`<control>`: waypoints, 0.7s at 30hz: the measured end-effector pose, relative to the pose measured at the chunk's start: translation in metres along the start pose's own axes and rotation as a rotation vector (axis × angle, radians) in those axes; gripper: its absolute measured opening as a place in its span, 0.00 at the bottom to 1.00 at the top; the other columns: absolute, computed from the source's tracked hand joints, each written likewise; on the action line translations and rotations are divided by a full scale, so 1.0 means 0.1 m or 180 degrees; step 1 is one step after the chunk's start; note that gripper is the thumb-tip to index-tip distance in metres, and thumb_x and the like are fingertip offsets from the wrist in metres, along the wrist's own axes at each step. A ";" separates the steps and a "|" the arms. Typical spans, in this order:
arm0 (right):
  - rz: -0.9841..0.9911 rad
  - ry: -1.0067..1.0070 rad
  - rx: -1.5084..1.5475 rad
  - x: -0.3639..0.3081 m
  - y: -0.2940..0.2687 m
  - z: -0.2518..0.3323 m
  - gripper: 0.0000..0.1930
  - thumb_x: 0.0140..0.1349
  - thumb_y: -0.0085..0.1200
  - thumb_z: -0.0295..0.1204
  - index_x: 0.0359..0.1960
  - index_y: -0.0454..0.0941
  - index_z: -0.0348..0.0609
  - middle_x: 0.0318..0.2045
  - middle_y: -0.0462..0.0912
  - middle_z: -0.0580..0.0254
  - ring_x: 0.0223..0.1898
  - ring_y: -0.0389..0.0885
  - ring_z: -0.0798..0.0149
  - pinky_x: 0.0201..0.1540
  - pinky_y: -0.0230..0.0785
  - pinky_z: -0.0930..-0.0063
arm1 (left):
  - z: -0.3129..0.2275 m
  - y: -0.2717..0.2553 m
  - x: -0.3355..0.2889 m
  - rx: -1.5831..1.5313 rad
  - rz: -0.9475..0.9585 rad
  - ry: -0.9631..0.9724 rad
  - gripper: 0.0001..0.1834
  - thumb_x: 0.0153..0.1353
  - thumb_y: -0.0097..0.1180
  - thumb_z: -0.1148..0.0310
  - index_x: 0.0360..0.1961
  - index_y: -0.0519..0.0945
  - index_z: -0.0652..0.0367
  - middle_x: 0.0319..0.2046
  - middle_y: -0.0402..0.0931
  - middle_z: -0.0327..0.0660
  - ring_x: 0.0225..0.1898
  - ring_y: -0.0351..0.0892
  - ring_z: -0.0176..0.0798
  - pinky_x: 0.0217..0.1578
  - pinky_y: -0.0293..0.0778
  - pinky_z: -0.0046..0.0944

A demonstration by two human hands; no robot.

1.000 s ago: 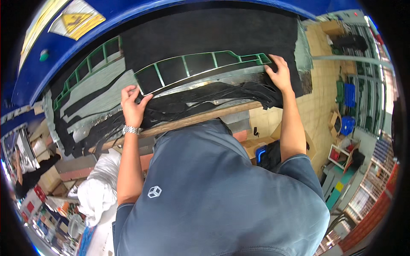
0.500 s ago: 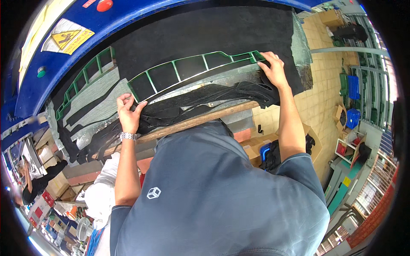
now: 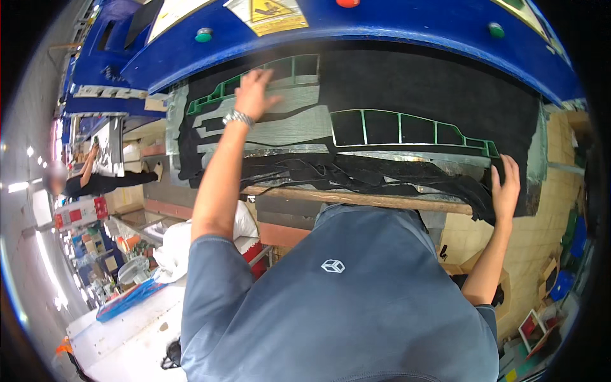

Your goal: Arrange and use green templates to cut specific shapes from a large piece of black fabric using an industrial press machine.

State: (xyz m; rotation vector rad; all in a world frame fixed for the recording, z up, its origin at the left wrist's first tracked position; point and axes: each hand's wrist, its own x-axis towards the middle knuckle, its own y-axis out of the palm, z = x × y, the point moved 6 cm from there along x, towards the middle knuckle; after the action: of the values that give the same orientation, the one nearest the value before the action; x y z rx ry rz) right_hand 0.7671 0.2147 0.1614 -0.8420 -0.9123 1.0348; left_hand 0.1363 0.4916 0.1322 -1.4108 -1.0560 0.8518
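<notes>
Two long green-edged cutting dies with crossbars lie on black sheet material [image 3: 439,76]. My left hand [image 3: 254,95], fingers spread, is over the left cutting die [image 3: 294,70] and covers part of its near edge. I cannot tell whether it touches the die. The right cutting die [image 3: 400,128] lies flat, its narrow end pointing right. Just beyond that end is my right hand [image 3: 506,184], fingers stretched out and holding nothing visible. Between the dies and me, loose black scraps [image 3: 305,170] are heaped along the near side.
A wooden bar [image 3: 382,200] borders the near edge. Behind the sheet spans a blue machine beam [image 3: 394,38] with a green button [image 3: 203,35] and a warning sticker [image 3: 270,14]. At left is another person [image 3: 81,181]; a white bag [image 3: 175,251] sits nearer me.
The view has swung left. My left hand has let go of the right die and moved over to the left one. My right hand has released the right die's narrow end.
</notes>
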 end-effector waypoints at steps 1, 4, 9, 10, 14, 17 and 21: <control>0.0012 -0.0100 0.0038 0.01 -0.01 0.18 0.19 0.68 0.62 0.26 0.60 0.80 0.38 0.62 0.79 0.48 0.64 0.77 0.45 0.67 0.69 0.59 | 0.24 0.07 0.12 0.0260 0.0207 -0.0145 0.53 0.45 0.81 0.54 0.74 0.69 0.43 0.72 0.66 0.42 0.73 0.64 0.53 0.61 0.72 0.68; 0.0068 -0.0355 -0.0107 -0.09 0.03 0.57 0.19 0.65 0.64 0.26 0.58 0.81 0.37 0.61 0.79 0.49 0.61 0.78 0.44 0.64 0.72 0.58 | 0.63 0.25 0.41 0.0559 0.1064 -0.0606 0.66 0.43 0.84 0.51 0.81 0.55 0.34 0.80 0.56 0.38 0.81 0.51 0.49 0.65 0.61 0.83; 0.0135 -0.0168 -0.0171 -0.43 -0.07 0.70 0.19 0.64 0.66 0.27 0.57 0.81 0.38 0.60 0.79 0.51 0.59 0.78 0.43 0.61 0.74 0.54 | 0.71 0.16 0.48 0.0384 0.1125 -0.0510 0.62 0.40 0.85 0.51 0.78 0.64 0.37 0.78 0.61 0.44 0.78 0.60 0.53 0.67 0.54 0.86; 0.0132 -0.0072 -0.0211 -0.50 -0.06 0.66 0.19 0.64 0.66 0.27 0.57 0.81 0.39 0.60 0.79 0.51 0.59 0.78 0.43 0.60 0.74 0.54 | 0.61 0.12 0.50 0.0555 0.1153 -0.0407 0.61 0.41 0.83 0.50 0.78 0.64 0.39 0.77 0.63 0.44 0.76 0.63 0.53 0.67 0.59 0.82; 0.0082 0.0100 -0.0137 -0.61 -0.07 0.59 0.19 0.63 0.66 0.28 0.56 0.82 0.38 0.60 0.79 0.51 0.59 0.79 0.44 0.61 0.74 0.55 | -0.08 -0.12 0.49 0.0469 0.0797 0.0110 0.56 0.44 0.81 0.51 0.76 0.66 0.43 0.67 0.73 0.43 0.67 0.73 0.52 0.60 0.71 0.72; 0.0057 -0.0038 -0.0080 -0.51 0.00 0.58 0.19 0.63 0.66 0.28 0.55 0.82 0.39 0.59 0.80 0.51 0.59 0.78 0.44 0.61 0.73 0.54 | -0.99 -0.30 0.43 0.0334 0.0426 0.0537 0.52 0.45 0.80 0.53 0.73 0.70 0.46 0.58 0.77 0.42 0.60 0.77 0.52 0.52 0.76 0.66; 0.0061 -0.0337 -0.0130 -0.14 0.02 0.68 0.18 0.63 0.67 0.31 0.54 0.83 0.40 0.58 0.81 0.54 0.62 0.77 0.49 0.63 0.71 0.56 | -2.16 -0.25 0.47 0.0227 0.0423 0.0813 0.51 0.44 0.80 0.51 0.71 0.72 0.46 0.57 0.76 0.41 0.61 0.75 0.51 0.50 0.75 0.63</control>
State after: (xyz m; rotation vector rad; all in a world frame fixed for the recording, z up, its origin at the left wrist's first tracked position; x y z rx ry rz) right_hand 0.7004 0.2118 0.1826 -0.8376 -1.0196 1.0885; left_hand 0.3506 0.4607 0.1853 -1.4965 -0.7384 0.7721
